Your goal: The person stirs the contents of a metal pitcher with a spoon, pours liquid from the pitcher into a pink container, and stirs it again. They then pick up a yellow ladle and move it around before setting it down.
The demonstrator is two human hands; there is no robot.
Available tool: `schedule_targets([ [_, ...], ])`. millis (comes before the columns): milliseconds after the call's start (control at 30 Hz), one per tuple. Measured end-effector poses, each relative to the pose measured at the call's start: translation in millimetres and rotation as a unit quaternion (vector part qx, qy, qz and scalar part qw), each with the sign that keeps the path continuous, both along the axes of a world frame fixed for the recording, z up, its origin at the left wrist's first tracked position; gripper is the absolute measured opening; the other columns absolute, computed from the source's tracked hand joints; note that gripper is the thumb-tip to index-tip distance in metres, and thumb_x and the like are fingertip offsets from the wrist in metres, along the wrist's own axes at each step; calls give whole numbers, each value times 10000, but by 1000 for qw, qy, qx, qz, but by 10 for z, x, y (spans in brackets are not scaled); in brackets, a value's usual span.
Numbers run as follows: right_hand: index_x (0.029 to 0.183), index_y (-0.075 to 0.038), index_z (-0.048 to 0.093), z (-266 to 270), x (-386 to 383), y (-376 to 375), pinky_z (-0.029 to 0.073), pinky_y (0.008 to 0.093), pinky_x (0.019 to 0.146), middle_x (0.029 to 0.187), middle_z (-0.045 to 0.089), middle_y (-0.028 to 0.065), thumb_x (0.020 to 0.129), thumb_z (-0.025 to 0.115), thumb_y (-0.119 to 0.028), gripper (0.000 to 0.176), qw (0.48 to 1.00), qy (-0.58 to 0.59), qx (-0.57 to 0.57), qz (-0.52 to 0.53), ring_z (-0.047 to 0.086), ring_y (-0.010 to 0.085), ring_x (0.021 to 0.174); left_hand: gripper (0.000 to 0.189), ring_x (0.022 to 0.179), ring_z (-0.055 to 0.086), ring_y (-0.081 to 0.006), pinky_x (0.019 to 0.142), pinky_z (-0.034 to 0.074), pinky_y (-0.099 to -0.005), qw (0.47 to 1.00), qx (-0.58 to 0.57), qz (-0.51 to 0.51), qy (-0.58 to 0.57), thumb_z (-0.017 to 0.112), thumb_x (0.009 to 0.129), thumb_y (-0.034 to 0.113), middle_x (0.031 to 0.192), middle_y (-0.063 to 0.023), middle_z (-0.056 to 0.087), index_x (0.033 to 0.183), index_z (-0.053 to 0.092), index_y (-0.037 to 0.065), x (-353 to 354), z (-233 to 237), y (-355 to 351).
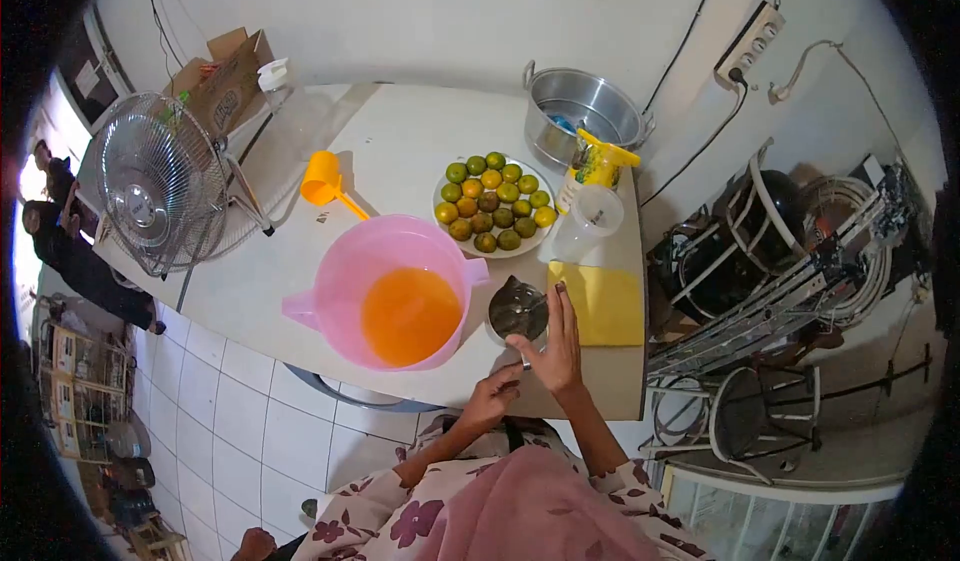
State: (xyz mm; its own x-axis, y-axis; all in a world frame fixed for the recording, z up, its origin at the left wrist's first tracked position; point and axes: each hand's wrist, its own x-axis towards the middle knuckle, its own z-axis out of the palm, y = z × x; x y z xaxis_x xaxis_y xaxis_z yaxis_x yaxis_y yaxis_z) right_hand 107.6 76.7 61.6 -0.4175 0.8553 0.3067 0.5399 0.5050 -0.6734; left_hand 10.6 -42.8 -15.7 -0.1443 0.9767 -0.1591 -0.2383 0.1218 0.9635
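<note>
A metal pitcher (517, 309) with a small spout stands near the front edge of the table. My right hand (556, 351) lies along its right side, fingers stretched out and thumb apart by the rim. Just in front of the pitcher, my left hand (492, 399) has its fingers curled; what they hold, if anything, I cannot make out. Left of both hands is a pink basin (335, 286) with orange liquid (410, 316) in it. A folded yellow cloth (610, 306) lies to the right of my right hand.
Behind the basin are a plate (540, 176) of green and orange citrus fruit and an orange dipper (322, 179). A clear plastic jar (592, 216), yellow pack (600, 166) and metal pot (545, 136) stand back right. A fan (160, 186) occupies the left. Another person's hand (256, 543) shows lower left.
</note>
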Motion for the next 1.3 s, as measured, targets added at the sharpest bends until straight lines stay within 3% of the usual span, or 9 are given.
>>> schedule_targets([
  [200,1443,-12,228,70,47,166,283,460,1076,1450,248,270,759,739,-348,917,993,-95,44,46,299,425,1316,462,1156,506,-240,983,394,-334,995,-35,-82,40,510,834,7,1284,-132,516,1295,488,22,10,-1,87],
  [300,1406,35,276,33,22,138,269,459,1078,1442,261,290,793,686,-431,872,999,-31,6,41,291,431,1323,482,1179,489,-235,995,379,-327,995,-53,-80,-31,513,829,5,1316,-124,492,1309,478,30,-12,16,72],
  [500,1415,27,260,-26,100,-311,298,465,1056,1407,331,267,773,731,-293,858,1000,25,10,-11,337,421,1292,469,1189,476,-212,1006,364,-327,998,-16,-53,17,489,837,-5,1310,-117,500,1305,485,26,-132,-67,-18],
  [700,1374,-10,331,-187,125,-636,421,391,928,1320,416,227,778,724,-179,734,994,33,40,-92,426,353,1210,467,1167,486,-174,996,355,-296,993,24,-100,-54,436,800,-92,1221,-74,560,1233,556,38,-455,65,-198],
  [767,1231,-14,461,-332,179,-720,430,383,879,1204,468,188,813,697,-283,550,957,239,-54,-156,491,295,1072,464,1152,500,-162,994,356,-280,994,-10,-106,-15,411,800,-125,1184,-74,581,1200,576,42,-561,123,-279],
  [1000,1046,-20,550,-561,209,-569,458,305,666,897,571,62,867,629,-270,318,966,131,-204,-86,557,169,755,401,1025,580,-167,902,425,-252,989,-25,-65,129,464,818,-106,1107,-85,614,1160,593,57,-577,721,-280],
  [1067,977,-15,563,-549,184,-559,447,273,623,810,574,28,900,590,-310,306,868,260,-417,-69,544,138,699,376,1024,581,-189,875,467,-290,982,66,-86,158,488,815,-105,1181,-86,576,1143,598,44,-494,909,-171],
  [1167,925,-15,569,-871,177,-615,446,259,619,822,578,22,917,565,-356,341,898,334,-283,-32,535,115,718,416,1032,593,-229,857,487,-304,966,138,-100,193,507,784,-114,1213,-115,560,1156,593,53,-321,1049,2],
  [1300,939,0,587,-1020,163,-605,453,262,641,874,613,5,890,598,-393,396,921,294,-248,-61,548,100,760,420,1044,596,-273,853,501,-333,938,203,-70,272,510,789,-78,1259,-126,530,1174,585,72,-184,1031,83],
])
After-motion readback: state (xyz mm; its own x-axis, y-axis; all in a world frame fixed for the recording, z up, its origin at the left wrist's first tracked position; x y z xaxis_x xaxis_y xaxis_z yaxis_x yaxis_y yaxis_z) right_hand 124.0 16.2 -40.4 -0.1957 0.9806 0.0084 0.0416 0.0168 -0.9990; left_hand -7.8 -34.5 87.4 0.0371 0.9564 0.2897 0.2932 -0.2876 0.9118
